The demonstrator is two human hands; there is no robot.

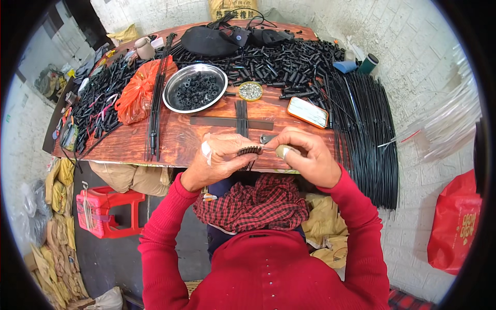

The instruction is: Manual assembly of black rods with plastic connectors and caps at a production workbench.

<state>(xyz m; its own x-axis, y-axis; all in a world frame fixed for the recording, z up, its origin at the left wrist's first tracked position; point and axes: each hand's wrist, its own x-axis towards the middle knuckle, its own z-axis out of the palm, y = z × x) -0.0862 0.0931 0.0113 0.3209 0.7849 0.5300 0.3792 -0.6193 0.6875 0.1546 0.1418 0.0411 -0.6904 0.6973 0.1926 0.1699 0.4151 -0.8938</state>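
Observation:
Near the front edge of the table, my left hand (221, 156) is closed around a row of thin black rods (242, 114), their near ends lined up side by side between thumb and fingers. The rods run away from me across a flat dark bar (206, 121) on the tabletop. My right hand (309, 155) is pinched close to the rod ends, with a tiny pale thing at its fingertips that I cannot make out. Tape or a covering wraps a finger on each hand. Just beyond the right fingertips shows a small grey metal piece (266, 138).
On the wooden table (201, 142) stand a steel bowl (168, 98) of black rings, a round tin (250, 91) of small metal bits and an orange-rimmed box (308, 112). Black tubes (284, 64) heap behind. Long black rods (364, 139) overhang at right. A red stool (116, 209) stands below left.

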